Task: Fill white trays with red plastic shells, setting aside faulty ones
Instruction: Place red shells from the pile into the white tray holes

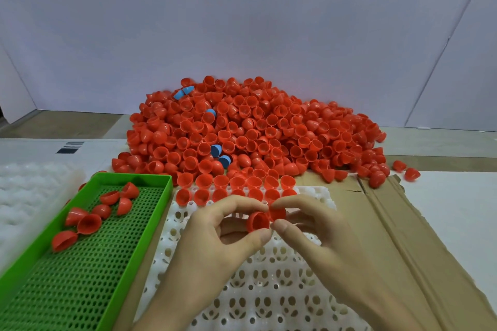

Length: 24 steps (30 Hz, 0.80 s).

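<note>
A big heap of red plastic shells [255, 126] lies at the back of the table. In front of me a white tray [269, 290] with round holes carries two rows of red shells [236, 188] along its far edge. Over the tray, my left hand [215, 244] pinches a red shell [258, 222] between thumb and fingers, its open side facing me. My right hand [317, 234] pinches a second red shell [277, 213] right beside it; the two shells touch.
A green perforated bin [158, 209] on the left contains several loose red shells [88, 223]. More white trays [32, 191] are stacked at the far left. A few blue shells [220, 154] sit in the heap. Brown cardboard [390, 236] lies under the tray, extending right.
</note>
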Each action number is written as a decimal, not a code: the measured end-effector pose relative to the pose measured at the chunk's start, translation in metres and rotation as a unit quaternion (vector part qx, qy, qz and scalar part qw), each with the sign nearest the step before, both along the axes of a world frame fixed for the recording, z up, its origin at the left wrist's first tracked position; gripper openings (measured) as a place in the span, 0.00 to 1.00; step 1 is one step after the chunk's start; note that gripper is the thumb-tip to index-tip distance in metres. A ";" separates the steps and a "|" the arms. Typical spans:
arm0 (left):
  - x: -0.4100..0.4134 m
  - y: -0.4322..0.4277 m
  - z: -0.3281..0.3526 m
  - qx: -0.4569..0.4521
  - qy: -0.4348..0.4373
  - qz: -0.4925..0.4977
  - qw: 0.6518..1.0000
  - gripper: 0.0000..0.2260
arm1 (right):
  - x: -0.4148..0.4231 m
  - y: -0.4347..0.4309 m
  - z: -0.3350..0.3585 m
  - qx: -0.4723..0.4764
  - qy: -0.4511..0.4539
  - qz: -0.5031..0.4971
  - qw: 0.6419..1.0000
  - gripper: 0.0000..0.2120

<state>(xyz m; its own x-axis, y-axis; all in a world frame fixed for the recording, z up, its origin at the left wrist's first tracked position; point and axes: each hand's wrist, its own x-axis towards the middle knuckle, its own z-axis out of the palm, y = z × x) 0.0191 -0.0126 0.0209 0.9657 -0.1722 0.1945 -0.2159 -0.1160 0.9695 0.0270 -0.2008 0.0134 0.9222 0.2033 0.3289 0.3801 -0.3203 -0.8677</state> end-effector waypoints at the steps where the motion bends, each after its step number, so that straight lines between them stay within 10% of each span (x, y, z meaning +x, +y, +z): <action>1: 0.000 -0.001 -0.001 0.010 -0.004 0.001 1.000 0.13 | 0.001 0.000 0.001 0.004 0.004 -0.004 1.000 0.07; 12: -0.003 -0.006 -0.014 0.174 -0.063 -0.057 0.981 0.25 | 0.021 -0.022 0.008 -0.016 -0.012 -0.051 0.998 0.04; 18: -0.005 -0.019 -0.037 0.576 -0.113 -0.154 0.795 0.34 | 0.071 -0.080 0.017 -0.131 -0.063 -0.152 0.978 0.07; 24: -0.009 -0.017 -0.043 0.634 -0.155 -0.108 0.750 0.34 | 0.108 -0.104 0.011 -0.377 -0.040 -0.053 0.924 0.10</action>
